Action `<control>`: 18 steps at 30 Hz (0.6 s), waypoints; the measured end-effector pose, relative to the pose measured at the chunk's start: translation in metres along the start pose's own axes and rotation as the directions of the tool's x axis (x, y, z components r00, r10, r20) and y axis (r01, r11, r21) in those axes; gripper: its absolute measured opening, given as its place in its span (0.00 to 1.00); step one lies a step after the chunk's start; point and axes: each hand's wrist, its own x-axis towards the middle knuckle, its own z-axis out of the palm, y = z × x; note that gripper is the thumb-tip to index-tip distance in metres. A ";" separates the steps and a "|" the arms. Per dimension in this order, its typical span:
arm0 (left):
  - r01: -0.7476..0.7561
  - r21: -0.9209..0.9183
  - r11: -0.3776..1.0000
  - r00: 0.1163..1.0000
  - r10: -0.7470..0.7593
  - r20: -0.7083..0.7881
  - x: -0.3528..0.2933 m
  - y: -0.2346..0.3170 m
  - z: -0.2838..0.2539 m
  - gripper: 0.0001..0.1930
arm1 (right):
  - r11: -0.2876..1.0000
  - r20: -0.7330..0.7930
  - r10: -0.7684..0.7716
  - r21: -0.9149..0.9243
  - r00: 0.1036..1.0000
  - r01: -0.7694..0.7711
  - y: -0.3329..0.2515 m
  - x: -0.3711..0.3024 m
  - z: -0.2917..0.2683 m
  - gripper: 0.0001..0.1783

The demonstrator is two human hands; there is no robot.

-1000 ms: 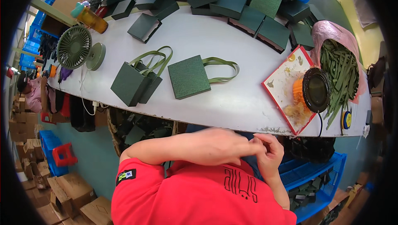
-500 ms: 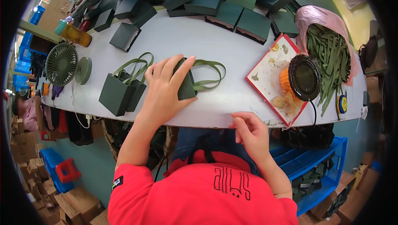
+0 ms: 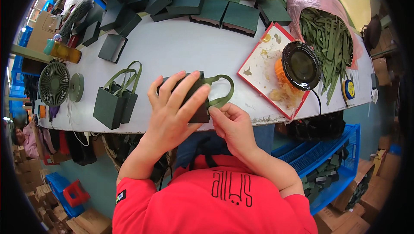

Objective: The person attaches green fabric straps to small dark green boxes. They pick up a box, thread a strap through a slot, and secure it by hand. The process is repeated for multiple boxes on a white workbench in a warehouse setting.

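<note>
A small dark green box point(image 3: 200, 114) lies at the table's near edge under the spread fingers of my left hand point(image 3: 169, 111), which grips it from above. From its right side a green ribbon handle point(image 3: 231, 88) arches out in a loop. My right hand point(image 3: 236, 127) is closed in a pinch at the loop's lower end, right against the box; its fingertips partly hide that spot. To the left, two dark green boxes point(image 3: 108, 108) stand side by side with ribbon loops point(image 3: 134, 71) rising from their tops.
Many dark green boxes point(image 3: 240, 17) are heaped at the back. On the right, an orange glue pot with a black rim point(image 3: 300, 65) stands on a stained red-edged board point(image 3: 250, 68), beside a pink bag point(image 3: 297, 7) of green ribbons point(image 3: 323, 40). A fan point(image 3: 54, 84) and bottle point(image 3: 63, 51) stand left.
My right hand has moved left and up to the ribbon handle and pinches its lower end. The box under my left hand has shifted slightly. The whole view has turned a little.
</note>
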 end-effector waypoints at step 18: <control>-0.010 -0.157 0.987 0.996 0.023 0.082 -0.004 0.003 -0.010 0.41 | 0.718 0.167 -0.340 -0.589 0.926 0.370 -0.036 -0.022 -0.007 0.09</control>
